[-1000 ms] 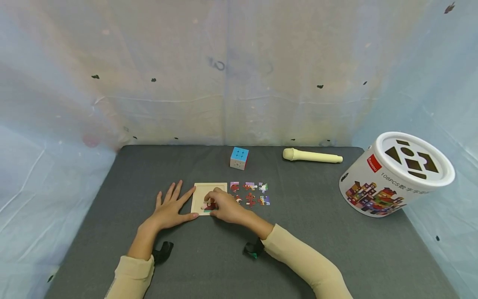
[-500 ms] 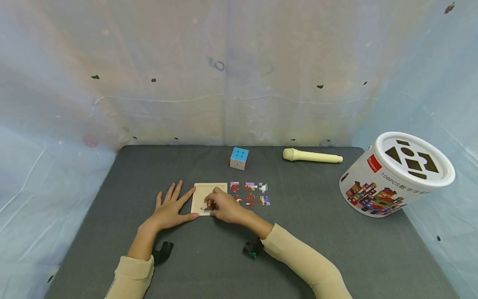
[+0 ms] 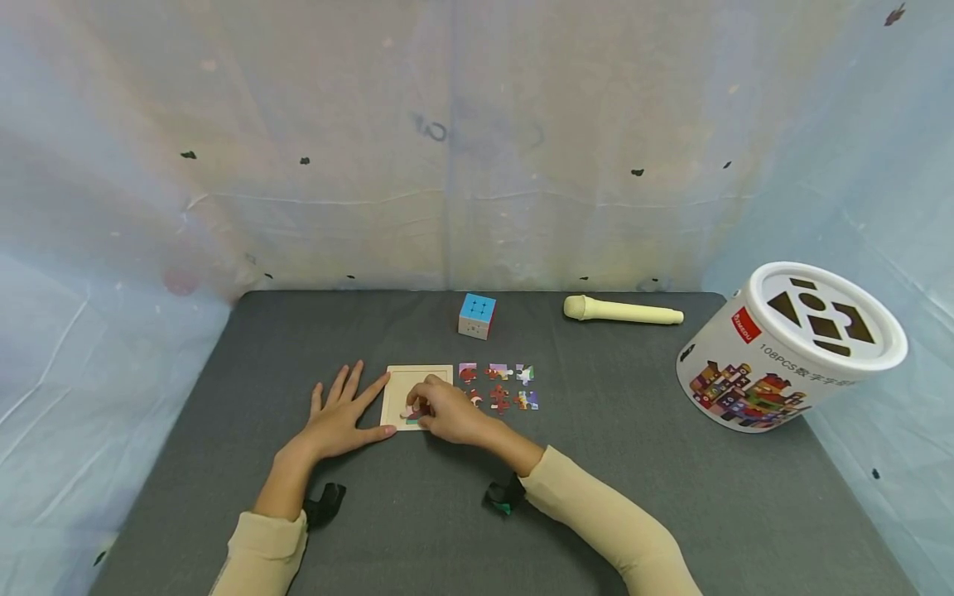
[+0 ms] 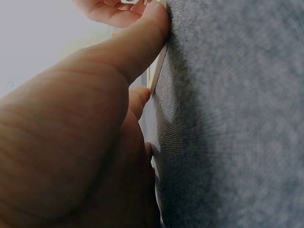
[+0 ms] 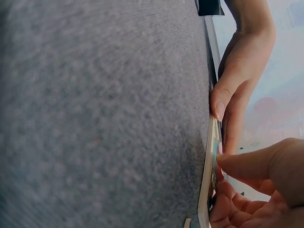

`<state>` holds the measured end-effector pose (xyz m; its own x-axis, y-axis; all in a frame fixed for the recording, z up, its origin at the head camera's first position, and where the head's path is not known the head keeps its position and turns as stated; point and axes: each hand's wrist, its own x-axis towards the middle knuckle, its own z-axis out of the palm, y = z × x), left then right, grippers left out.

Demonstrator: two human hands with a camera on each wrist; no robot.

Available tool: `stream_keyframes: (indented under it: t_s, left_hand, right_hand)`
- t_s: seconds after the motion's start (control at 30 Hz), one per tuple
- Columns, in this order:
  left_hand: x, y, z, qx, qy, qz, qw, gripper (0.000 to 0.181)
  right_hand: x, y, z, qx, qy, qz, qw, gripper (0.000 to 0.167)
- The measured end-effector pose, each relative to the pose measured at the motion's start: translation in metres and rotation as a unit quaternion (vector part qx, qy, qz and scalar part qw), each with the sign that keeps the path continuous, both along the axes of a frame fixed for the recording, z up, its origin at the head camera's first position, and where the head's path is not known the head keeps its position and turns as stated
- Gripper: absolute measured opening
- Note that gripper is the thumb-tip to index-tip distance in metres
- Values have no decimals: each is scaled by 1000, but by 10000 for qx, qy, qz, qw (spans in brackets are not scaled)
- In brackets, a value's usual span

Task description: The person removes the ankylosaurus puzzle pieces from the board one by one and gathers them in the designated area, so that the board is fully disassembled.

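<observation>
A square wooden puzzle tray [image 3: 397, 387] lies on the grey table, with a few coloured jigsaw pieces [image 3: 412, 415] at its lower edge. My left hand [image 3: 333, 424] lies flat beside it with fingers spread; its index fingertip and thumb touch the tray's left side. Over the tray's lower right part, my right hand [image 3: 453, 415] pinches a puzzle piece [image 5: 219, 170] low against the tray. The curled fingers hide most of that piece and part of the tray. In the right wrist view the left thumb [image 5: 219, 107] presses the tray's rim.
Several loose jigsaw pieces [image 3: 500, 398] lie in two rows right of the tray. Behind stand a blue-topped puzzle cube [image 3: 477, 315] and a pale yellow toy microphone [image 3: 624, 311]. A large white block bucket [image 3: 782, 356] stands at the right edge.
</observation>
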<state>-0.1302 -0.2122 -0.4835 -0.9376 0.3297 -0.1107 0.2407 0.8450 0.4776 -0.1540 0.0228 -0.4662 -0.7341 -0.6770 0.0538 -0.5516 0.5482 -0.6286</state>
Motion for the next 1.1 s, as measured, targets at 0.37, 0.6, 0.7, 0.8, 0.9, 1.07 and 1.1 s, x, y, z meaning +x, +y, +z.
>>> stream_keyframes:
  t_s: [0.37, 0.6, 0.7, 0.8, 0.9, 1.07, 1.1]
  left_hand:
    - [-1, -1, -5, 86, 65, -6, 9999, 92]
    - [-2, -2, -8, 67, 129, -11, 9999, 93]
    - [-2, -1, -4, -51, 47, -2, 10000, 93]
    - [-1, 0, -2, -97, 39, -1, 9999, 93]
    - [-1, 0, -1, -95, 56, -4, 9999, 93]
    - [-1, 0, -1, -96, 64, -22, 9999, 92]
    - [-1, 0, -1, -100, 63, -24, 9999, 92]
  right_hand:
    - [-2, -2, -4, -253, -257, -112, 9993, 19]
    - [-5, 0, -8, -663, -520, -93, 9964, 18]
    - [-6, 1, -9, -860, -661, -7, 9941, 17]
    - [-6, 2, -9, -973, -786, 8, 9921, 16]
    - [-5, 2, -7, -1045, -885, -22, 9906, 16]
    - [-5, 3, -7, -1206, -985, -15, 9878, 17]
    - [-6, 3, -7, -1251, -993, -12, 9872, 17]
